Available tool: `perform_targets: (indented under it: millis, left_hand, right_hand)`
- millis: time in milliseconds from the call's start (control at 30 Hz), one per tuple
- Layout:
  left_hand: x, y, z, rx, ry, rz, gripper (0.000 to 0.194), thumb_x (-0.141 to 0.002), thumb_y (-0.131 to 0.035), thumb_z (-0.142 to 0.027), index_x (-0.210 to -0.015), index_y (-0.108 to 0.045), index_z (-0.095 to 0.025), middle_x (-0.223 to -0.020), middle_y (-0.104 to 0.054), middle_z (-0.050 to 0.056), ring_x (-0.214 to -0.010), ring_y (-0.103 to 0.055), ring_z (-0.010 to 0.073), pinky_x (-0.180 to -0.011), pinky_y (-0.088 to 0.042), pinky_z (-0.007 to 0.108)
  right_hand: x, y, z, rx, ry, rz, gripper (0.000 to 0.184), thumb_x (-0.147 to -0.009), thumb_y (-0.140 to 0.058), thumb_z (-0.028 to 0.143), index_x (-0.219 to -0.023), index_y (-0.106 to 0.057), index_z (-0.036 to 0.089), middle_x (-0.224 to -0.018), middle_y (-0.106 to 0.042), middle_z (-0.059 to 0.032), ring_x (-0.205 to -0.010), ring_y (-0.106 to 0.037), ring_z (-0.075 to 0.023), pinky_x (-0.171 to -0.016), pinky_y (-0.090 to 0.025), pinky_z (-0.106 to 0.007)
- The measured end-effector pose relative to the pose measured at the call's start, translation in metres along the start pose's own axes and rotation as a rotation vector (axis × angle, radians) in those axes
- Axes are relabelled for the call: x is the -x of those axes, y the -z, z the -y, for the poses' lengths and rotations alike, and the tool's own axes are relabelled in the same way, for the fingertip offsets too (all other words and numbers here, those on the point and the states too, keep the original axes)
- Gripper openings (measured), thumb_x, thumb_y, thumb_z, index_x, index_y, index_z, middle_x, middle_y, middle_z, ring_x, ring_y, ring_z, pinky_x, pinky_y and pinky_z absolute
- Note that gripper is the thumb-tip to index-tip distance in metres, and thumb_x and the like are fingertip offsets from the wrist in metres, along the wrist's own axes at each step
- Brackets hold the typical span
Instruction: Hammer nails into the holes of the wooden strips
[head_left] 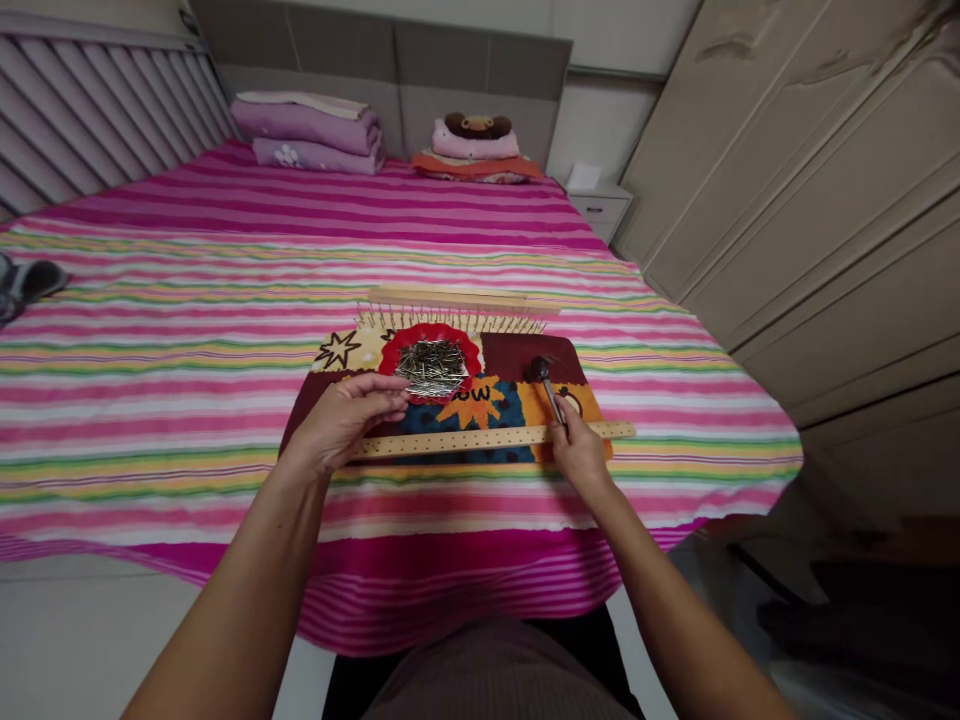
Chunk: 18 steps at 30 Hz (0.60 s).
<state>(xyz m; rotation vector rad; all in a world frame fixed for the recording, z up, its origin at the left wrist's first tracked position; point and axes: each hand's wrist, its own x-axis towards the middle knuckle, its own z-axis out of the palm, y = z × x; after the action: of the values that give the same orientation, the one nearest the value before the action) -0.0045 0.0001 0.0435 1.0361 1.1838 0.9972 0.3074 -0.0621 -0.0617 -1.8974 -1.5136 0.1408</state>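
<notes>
My left hand [356, 415] is at the near left edge of a red scalloped dish [388, 352], its thumb and fingers pinched together. Whatever is between those fingertips is too small to make out. Loose metal nails [431, 365] are heaped in the dish. My right hand [579, 445] grips the handle of a small hammer [546, 378], its dark head pointing away from me. Across the front, between my hands, lies a long pale wooden strip [465, 440] with rows of small dark holes. Everything rests on a colourful patchwork-print board or mat [529, 350].
Behind the dish, another wooden strip [487, 322] bristles with upright nails, and a plain strip [450, 296] lies beyond. The striped bed cover [187, 400] surrounds the mat. Folded purple bedding [315, 130] and a smaller stack [476, 145] sit by the headboard. Wardrobe doors [810, 200] stand right.
</notes>
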Motion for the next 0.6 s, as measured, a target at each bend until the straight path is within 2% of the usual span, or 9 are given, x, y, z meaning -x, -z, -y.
perform_targets:
  millis: [167, 300, 467, 600]
  left_hand:
    - [0.021, 0.007, 0.012, 0.045, -0.040, -0.149, 0.033, -0.051, -0.082, -0.028, -0.079, -0.072, -0.015, -0.069, -0.067, 0.003, -0.057, -0.061, 0.0125, -0.059, -0.056, 0.029]
    - [0.041, 0.013, 0.040, 0.090, -0.083, -0.341, 0.038, -0.047, -0.084, -0.033, -0.078, -0.072, -0.015, -0.070, -0.068, 0.002, -0.061, -0.062, 0.0118, -0.056, -0.054, 0.023]
    - [0.055, 0.011, 0.074, 0.163, -0.076, -0.537, 0.039, -0.050, -0.082, -0.032, -0.082, -0.069, -0.014, -0.078, -0.069, 0.002, -0.063, -0.063, 0.0118, -0.064, -0.057, 0.028]
    - [0.055, 0.004, 0.087, 0.194, -0.086, -0.595, 0.032, -0.053, -0.079, -0.031, -0.075, -0.061, -0.015, -0.076, -0.067, 0.002, -0.065, -0.065, 0.0138, -0.067, -0.058, 0.032]
  right_hand:
    - [0.000, 0.002, 0.002, 0.013, -0.014, 0.023, 0.047, -0.085, -0.045, 0.026, -0.129, -0.058, 0.021, -0.118, -0.068, -0.0070, -0.102, -0.066, -0.0248, -0.088, -0.053, -0.036]
    - [0.000, 0.002, 0.003, 0.014, -0.022, 0.025, 0.047, -0.085, -0.043, 0.027, -0.130, -0.058, 0.019, -0.121, -0.067, -0.0079, -0.104, -0.066, -0.0250, -0.090, -0.052, -0.036]
    - [0.000, 0.003, 0.004, 0.022, -0.042, 0.053, 0.048, -0.085, -0.043, 0.028, -0.130, -0.057, 0.017, -0.120, -0.067, -0.0102, -0.102, -0.066, -0.0266, -0.087, -0.053, -0.037]
    - [0.001, 0.003, 0.003, 0.012, -0.015, 0.024, 0.047, -0.085, -0.044, 0.027, -0.129, -0.058, 0.018, -0.120, -0.067, -0.0097, -0.103, -0.066, -0.0254, -0.088, -0.053, -0.036]
